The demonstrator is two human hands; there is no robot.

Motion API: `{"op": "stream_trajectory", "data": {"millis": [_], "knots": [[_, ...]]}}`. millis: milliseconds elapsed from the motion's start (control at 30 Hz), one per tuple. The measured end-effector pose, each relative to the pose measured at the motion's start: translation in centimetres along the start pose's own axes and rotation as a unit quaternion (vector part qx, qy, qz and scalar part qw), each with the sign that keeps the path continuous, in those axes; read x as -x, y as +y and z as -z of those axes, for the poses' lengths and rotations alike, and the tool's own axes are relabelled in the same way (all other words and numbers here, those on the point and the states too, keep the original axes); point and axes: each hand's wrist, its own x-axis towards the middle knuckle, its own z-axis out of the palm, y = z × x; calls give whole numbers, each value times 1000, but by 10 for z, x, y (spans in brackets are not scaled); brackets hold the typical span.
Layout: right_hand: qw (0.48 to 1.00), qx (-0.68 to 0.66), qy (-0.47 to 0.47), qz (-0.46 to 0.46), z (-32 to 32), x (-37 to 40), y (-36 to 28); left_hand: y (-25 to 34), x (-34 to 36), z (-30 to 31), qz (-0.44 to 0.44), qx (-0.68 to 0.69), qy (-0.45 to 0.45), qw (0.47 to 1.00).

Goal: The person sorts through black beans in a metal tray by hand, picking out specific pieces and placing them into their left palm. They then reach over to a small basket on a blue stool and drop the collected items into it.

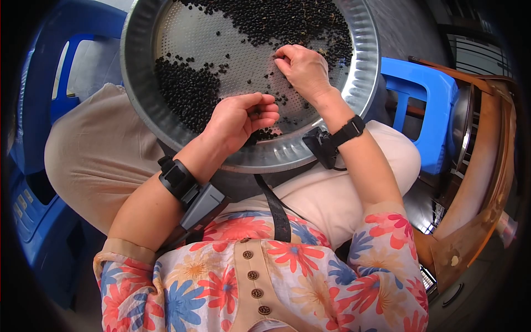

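In the head view, a big round metal pan (362, 83) sits in front of the person's bent legs, with lots of little holes in its floor. The small black beans are inside it, in one heap at the left (188, 91) and a bigger heap at the far side (276, 16). The two hands are apart. The left hand (243, 116) is loosely curled over the near part of the pan, with something dark in its fingers (maybe a bean or two). The right hand (303, 66) has its thumb and pointing finger close together near the middle; I can't tell if they pinch anything. If a knee bumped the pan, I think it could tip and spill beans. The black band (351, 128) on the right wrist might knock some too. I can't read any words or brand names anywhere.
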Motion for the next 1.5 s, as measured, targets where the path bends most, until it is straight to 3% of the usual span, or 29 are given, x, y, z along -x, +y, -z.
{"op": "stream_trajectory", "data": {"millis": [267,467,533,667,700,800,867,967,1200,1500], "knots": [[998,64,-27,14,-2,-6,-5,6,-2,5,-8,-10,2,1000],[996,-56,-76,-7,14,21,-7,22,-4,10,-50,22,27,998],[980,-169,-94,-54,19,30,-15,23,-6,11,-64,23,34,997],[969,-230,-81,28,24,32,-37,14,-11,12,-35,10,-3,999],[979,-167,-88,74,25,33,-39,14,-12,12,-33,7,-5,999],[985,-158,-58,31,24,31,-31,23,-10,11,-60,22,-25,998],[987,-159,-14,17,24,31,-25,31,-7,9,-95,13,21,995],[992,-104,-63,29,15,38,-14,37,-6,9,-112,24,31,993],[995,3,-79,68,-4,44,-20,36,-5,8,-115,19,20,993],[995,-63,-73,2,10,41,-11,29,-8,9,-94,14,19,995]]}}
